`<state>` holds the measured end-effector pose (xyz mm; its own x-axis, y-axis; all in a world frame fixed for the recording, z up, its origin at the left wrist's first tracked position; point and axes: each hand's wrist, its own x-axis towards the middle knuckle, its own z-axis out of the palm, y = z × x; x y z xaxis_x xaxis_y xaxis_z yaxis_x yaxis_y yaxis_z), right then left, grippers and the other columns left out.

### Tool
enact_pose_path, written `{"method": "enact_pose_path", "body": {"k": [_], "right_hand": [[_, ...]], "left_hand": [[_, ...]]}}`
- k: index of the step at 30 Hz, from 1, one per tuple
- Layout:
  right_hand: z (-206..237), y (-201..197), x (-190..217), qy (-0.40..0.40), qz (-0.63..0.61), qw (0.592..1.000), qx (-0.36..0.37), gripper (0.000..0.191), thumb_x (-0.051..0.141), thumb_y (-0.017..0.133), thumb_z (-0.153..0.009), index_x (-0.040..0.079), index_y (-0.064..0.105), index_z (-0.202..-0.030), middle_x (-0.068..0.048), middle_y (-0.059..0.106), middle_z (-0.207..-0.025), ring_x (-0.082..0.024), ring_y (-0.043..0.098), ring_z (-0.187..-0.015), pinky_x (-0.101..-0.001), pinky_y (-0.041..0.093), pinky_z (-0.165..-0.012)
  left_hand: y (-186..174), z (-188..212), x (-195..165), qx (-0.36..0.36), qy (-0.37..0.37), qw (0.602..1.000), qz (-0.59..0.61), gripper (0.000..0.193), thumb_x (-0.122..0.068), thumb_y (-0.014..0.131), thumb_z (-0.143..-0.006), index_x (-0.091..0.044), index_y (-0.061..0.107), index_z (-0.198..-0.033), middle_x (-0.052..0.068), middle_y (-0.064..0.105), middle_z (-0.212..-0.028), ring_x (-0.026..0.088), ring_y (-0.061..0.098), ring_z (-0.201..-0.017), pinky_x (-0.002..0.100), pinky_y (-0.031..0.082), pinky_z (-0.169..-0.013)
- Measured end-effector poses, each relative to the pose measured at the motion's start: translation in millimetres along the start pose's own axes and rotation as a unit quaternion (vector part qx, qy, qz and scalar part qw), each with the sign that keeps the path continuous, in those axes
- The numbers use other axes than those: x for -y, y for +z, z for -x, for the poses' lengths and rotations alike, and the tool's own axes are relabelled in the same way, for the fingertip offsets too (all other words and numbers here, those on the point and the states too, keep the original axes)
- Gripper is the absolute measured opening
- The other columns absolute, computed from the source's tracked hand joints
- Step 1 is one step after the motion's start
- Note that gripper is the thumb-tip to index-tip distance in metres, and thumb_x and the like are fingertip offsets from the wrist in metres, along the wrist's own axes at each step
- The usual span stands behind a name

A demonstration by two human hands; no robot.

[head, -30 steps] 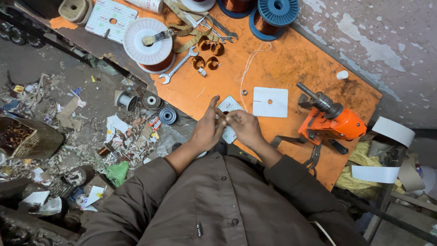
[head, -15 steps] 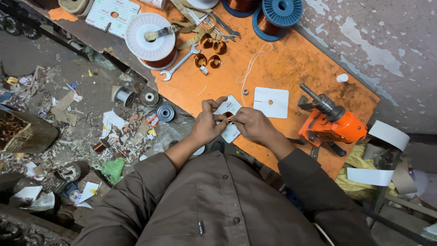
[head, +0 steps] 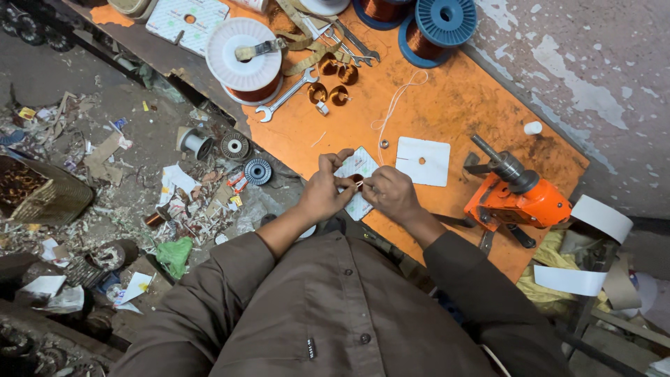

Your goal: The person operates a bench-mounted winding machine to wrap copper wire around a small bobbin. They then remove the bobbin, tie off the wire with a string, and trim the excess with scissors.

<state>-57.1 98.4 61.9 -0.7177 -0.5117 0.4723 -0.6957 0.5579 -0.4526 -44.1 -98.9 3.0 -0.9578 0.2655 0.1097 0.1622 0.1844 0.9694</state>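
- My left hand [head: 322,194] and my right hand [head: 391,194] meet over the near edge of the orange workbench [head: 460,98], fingertips pinched together on a small copper coil [head: 356,179] held between them.
- Both hands are closed in a fine grip on that coil; it sits just above a white square card [head: 357,167] that lies under my fingers at the bench's front edge.
- A second white square card with a centre hole [head: 423,160] lies flat just right of my right hand, apart from it.
- An orange winding machine [head: 516,199] stands further right, near the bench's right corner, closing off room on that side.
- A thin white string [head: 394,105] trails up the bench from a small washer [head: 384,143] just beyond my hands.
- The middle of the bench, between the string and the far wall edge, is bare orange surface.
- Further up, well apart from my hands: three small copper coils [head: 333,80], an open-ended spanner [head: 286,94], a big white-flanged spool of copper wire [head: 244,59] and a blue spool of copper wire [head: 436,24].
- To my left the bench edge drops off to a littered floor [head: 105,160], where small empty bobbins [head: 234,146] lie close under the edge.
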Motion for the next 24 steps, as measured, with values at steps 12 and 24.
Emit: {"method": "enact_pose_path", "body": {"k": [12,24], "right_hand": [[4,0,-4,-0.002,-0.010,1.000,0.008,0.018,-0.004,0.079,-0.069,0.002,0.068,-0.081,-0.009,0.062,-0.079,-0.027,0.065,-0.072,-0.0366,0.054,-0.061],[9,4,-6,0.173,-0.087,0.981,0.033,0.009,0.005,0.082,-0.078,0.002,0.074,-0.082,-0.008,0.068,-0.081,-0.018,0.067,-0.067,-0.0299,0.055,-0.061]], "left_hand": [[-6,-2,-10,0.012,-0.017,1.000,0.021,0.053,0.003,0.071,-0.086,-0.002,0.027,-0.114,0.021,0.048,-0.154,0.022,0.079,-0.094,0.035,0.061,-0.071],[-5,-1,-15,0.014,-0.014,1.000,0.009,0.051,-0.002,0.071,-0.087,-0.003,0.027,-0.114,0.019,0.047,-0.155,0.024,0.079,-0.097,0.038,0.060,-0.075]]}}
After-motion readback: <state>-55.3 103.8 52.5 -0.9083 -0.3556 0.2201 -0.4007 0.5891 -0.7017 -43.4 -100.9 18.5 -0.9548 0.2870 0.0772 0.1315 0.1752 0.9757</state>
